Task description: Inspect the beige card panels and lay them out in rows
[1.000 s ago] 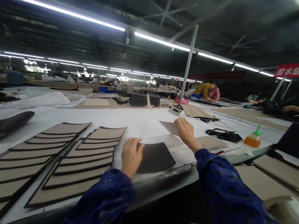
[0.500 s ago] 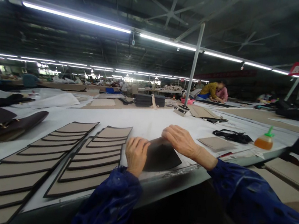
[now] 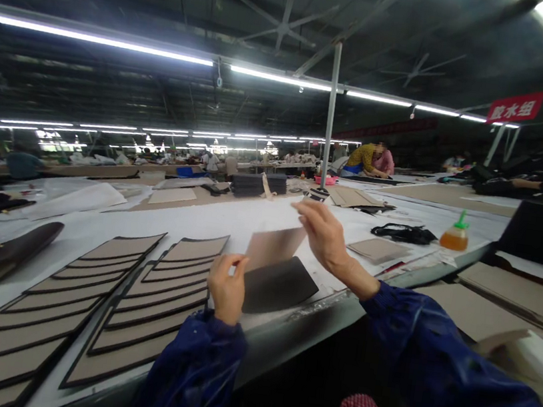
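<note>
A thin beige panel [image 3: 273, 247], blurred by motion, is tilted up above the table in front of me. My left hand [image 3: 226, 288] is closed in a pinch at its lower left edge. At its upper right corner is my right hand [image 3: 322, 234], fingers bent together over the corner, with the thumb mostly hidden. Just below lies a dark panel [image 3: 282, 289], flat near the table's front edge. To the left of my left hand, beige panels with black borders [image 3: 155, 312] overlap in a row, and a second such row [image 3: 43, 316] runs beside it.
A bottle of amber liquid with a green nozzle [image 3: 455, 235], black straps [image 3: 403, 233] and a flat beige piece [image 3: 379, 249] lie at right. Dark brown leather-like pieces [image 3: 32, 251] are at left. A metal post [image 3: 330, 117] rises behind; co-workers [image 3: 368, 160] bend over a far table.
The beige panel now stands raised between my hands, with the dark panel showing below it. My right hand has lifted slightly, and the whole view has turned a little to the right.
</note>
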A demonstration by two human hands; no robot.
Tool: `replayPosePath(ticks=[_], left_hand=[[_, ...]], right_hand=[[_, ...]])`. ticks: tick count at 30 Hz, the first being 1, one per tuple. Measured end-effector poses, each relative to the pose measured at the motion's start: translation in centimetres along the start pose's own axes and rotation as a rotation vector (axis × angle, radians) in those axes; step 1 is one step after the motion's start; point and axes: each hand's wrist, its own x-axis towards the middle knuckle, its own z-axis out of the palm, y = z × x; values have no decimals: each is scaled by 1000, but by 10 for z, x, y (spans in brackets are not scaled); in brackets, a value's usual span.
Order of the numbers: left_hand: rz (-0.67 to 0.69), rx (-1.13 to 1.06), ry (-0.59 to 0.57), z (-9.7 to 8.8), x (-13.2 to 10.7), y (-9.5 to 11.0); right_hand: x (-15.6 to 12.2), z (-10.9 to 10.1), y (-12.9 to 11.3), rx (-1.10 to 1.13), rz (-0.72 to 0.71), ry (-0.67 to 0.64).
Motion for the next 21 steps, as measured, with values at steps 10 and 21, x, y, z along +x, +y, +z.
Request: replayPosePath(ticks=[10,21], left_hand=[[-461,-459,145,5,6,-13],[-595,-515,74,-14,3,-3]], right_hand=[[-46,20,34,193,697,-387],[-72,5,-1,617,1063,-225]])
